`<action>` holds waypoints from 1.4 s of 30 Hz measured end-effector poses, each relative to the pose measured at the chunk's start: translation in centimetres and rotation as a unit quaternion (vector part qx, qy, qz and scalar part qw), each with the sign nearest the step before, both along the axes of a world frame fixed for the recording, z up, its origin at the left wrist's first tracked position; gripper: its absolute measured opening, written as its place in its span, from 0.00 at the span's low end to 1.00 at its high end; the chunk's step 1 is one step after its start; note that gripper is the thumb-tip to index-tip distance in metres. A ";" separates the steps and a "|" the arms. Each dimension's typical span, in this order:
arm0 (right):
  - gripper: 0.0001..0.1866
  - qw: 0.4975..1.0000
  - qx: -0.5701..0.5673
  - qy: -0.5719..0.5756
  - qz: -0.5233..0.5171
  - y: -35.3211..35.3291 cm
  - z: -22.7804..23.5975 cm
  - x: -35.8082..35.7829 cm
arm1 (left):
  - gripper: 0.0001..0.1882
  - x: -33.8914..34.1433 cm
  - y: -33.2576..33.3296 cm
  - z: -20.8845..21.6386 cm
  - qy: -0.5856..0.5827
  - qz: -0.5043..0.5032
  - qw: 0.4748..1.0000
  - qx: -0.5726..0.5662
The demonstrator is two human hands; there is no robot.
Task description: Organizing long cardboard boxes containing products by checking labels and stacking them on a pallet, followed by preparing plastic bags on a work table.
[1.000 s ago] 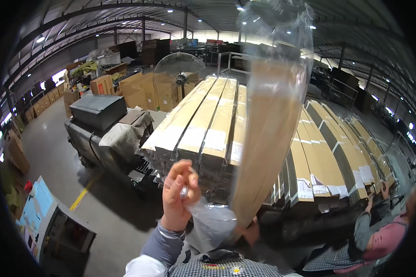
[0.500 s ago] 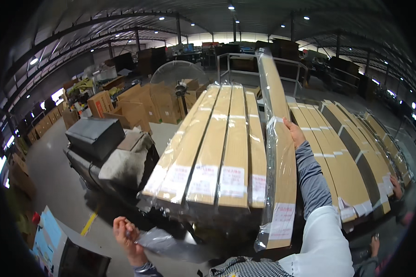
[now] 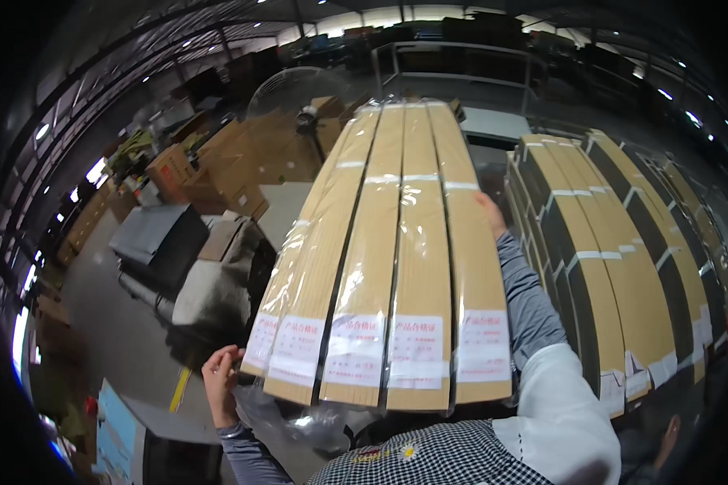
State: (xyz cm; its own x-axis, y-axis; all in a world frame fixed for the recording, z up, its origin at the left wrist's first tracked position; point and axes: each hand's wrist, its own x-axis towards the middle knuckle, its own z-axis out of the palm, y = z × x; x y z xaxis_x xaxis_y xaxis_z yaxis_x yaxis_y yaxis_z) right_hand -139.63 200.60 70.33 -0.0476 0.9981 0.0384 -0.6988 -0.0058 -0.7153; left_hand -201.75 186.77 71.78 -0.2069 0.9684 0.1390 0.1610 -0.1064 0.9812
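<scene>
Long wood-coloured strips, bundled in clear wrap with white bands and white paper labels, lie side by side in a row [image 3: 380, 259] in front of me. My right hand [image 3: 491, 215] is closed on the outer edge of the rightmost bundle [image 3: 476, 267], level with its white band; some of its fingers are hidden. By the near left corner of the row, my left hand [image 3: 222, 377] has its fingers curled together. Crumpled clear plastic film [image 3: 303, 422] hangs from it beneath the near ends of the bundles.
More banded strips [image 3: 598, 267] are stacked to the right, with another person's hand [image 3: 669, 439] near them. At the left stand a dark grey box [image 3: 158, 234] and cardboard boxes [image 3: 218, 182]. Beyond are a fan [image 3: 306, 120] and a metal rail frame [image 3: 461, 50].
The bundle in my right hand was tilted up apart from the others; it now lies flat against the row. My left hand has moved up to the row's near left corner.
</scene>
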 end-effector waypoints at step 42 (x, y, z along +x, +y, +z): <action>0.20 0.729 -0.419 -0.121 -0.528 -78.9 -19.2 -27.6 | 0.13 30.3 -25.5 -23.2 0.097 -0.713 0.693 -0.040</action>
State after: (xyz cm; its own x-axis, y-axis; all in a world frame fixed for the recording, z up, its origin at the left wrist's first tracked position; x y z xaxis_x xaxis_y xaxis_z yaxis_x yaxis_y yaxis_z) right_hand -167.24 121.70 51.10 0.8598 0.1514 -0.4877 -0.4842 -0.0617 -0.8728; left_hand -171.45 161.28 48.59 0.9838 0.1756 -0.0366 0.0789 -0.2399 0.9676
